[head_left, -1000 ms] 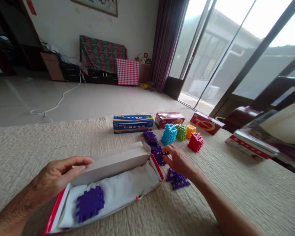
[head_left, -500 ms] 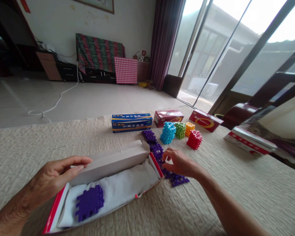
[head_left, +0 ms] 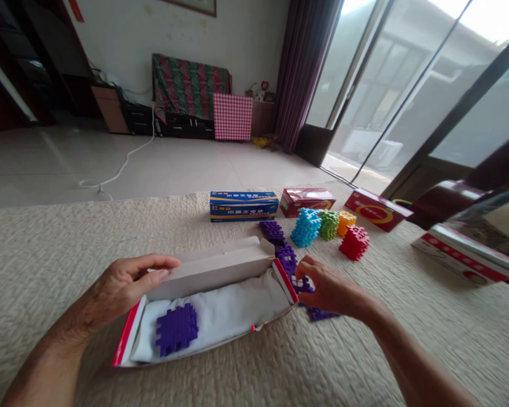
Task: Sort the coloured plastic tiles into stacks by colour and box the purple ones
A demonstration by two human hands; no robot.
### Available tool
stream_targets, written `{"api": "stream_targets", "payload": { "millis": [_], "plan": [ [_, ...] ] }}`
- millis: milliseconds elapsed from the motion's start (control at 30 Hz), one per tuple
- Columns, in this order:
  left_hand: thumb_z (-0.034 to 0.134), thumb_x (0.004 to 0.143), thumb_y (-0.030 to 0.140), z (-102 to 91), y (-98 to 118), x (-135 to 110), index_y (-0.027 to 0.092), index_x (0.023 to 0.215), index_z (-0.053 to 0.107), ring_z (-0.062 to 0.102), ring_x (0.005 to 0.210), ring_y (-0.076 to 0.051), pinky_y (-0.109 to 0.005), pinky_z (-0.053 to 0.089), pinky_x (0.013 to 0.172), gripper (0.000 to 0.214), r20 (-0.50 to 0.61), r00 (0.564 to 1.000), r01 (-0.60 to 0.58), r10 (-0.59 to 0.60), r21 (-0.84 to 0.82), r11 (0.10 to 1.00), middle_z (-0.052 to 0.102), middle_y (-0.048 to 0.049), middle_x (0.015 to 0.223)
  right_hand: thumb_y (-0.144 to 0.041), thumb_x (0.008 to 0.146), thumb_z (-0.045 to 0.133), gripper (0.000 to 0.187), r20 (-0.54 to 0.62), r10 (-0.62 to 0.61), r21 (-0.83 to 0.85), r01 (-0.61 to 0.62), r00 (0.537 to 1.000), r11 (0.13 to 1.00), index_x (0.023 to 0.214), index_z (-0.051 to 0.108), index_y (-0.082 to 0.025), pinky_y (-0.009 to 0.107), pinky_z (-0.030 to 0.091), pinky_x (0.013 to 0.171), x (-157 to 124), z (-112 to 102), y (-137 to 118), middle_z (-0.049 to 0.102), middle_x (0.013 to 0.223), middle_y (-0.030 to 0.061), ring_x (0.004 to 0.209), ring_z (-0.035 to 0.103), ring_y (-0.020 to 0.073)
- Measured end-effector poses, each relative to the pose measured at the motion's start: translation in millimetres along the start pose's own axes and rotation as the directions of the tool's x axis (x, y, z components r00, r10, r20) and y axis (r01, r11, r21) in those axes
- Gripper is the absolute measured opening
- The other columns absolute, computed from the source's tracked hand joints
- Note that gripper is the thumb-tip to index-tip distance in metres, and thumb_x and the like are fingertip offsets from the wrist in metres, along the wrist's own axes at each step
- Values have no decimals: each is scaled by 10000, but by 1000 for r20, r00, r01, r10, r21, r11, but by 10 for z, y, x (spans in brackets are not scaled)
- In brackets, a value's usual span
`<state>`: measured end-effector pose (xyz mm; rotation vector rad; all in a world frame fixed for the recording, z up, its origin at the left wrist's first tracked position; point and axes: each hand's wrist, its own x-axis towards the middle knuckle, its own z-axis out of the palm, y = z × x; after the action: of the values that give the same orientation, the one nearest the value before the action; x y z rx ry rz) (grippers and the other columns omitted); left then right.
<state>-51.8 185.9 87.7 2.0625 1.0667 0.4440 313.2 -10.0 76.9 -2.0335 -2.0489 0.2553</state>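
Observation:
An open white cardboard box point(head_left: 275, 316) with red ends lies before me, lined with white cloth point(head_left: 229, 302). Inside it, towards the left, a stack of purple interlocking plastic squares point(head_left: 177, 329) rests on the cloth. My left hand point(head_left: 127, 288) is at the box's back left, thumb on the inner side and fingers behind the raised cardboard wall. Just beyond the red right end, my right hand point(head_left: 328, 285) has thumb and fingertips closed on a purple plastic square point(head_left: 302, 284). More purple squares point(head_left: 285, 257) lie in a row beside the box, partly hidden by that hand.
Behind the row stand blue point(head_left: 306, 227), green point(head_left: 329, 224), orange point(head_left: 346, 223) and red point(head_left: 354, 243) block stacks. A blue battery box point(head_left: 244, 207), red boxes point(head_left: 307, 201) and a white-and-red box point(head_left: 466, 257) sit further off on the quilted cover point(head_left: 59, 243).
The whole view has shifted, so everything appears further right. My right hand's fingers have closed on a purple square by the box end. My left hand stays at the box's back wall.

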Motion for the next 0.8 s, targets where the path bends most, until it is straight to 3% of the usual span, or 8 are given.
{"api": "stream_targets", "payload": {
  "millis": [133,233,400,500,600,800],
  "plan": [
    [542,792,435,-3,27,-5,210,991,721,647,949,-215,-313,491,879,350,4,999,-39,39,-26,999,723,-42,1019,-287,725,678,219,-174,-6,-6,5,985,1000,903,567,-224,341,501,691,13,-264,-7,595,938,52,784,579,183],
    [553,773,428,7,38,-5,202,987,727,661,900,-210,-311,520,824,357,-5,998,-70,69,-33,997,729,-52,995,-355,747,676,246,-236,-99,45,112,967,993,938,579,-233,336,506,720,129,-376,-286,605,994,58,846,588,188],
    [545,774,396,13,73,-17,197,958,732,659,907,-198,-302,516,833,329,-30,995,-95,94,-38,995,732,-46,978,-333,700,725,291,-33,-242,110,245,970,963,927,587,-213,298,494,706,426,-303,-957,595,994,39,817,581,161],
    [543,775,371,9,94,-23,192,959,729,658,891,-194,-303,518,825,317,-23,995,-99,98,-47,994,731,-49,975,-325,681,738,291,84,-315,114,305,945,946,910,603,-205,280,476,632,568,-193,-1200,593,964,37,740,569,142],
    [542,773,357,8,102,-23,185,966,724,655,883,-194,-312,520,825,316,-28,994,-106,104,-69,992,730,-51,971,-316,680,739,279,147,-368,125,352,918,928,905,621,-200,279,471,603,644,-92,-1304,598,939,37,692,561,133],
    [537,775,350,13,83,-25,187,957,719,654,876,-188,-305,518,817,304,-39,989,-143,141,-78,987,729,-43,962,-329,660,774,318,178,-363,132,344,914,930,901,612,-199,284,487,620,674,22,-1321,608,949,35,724,580,153]
  ]
}}
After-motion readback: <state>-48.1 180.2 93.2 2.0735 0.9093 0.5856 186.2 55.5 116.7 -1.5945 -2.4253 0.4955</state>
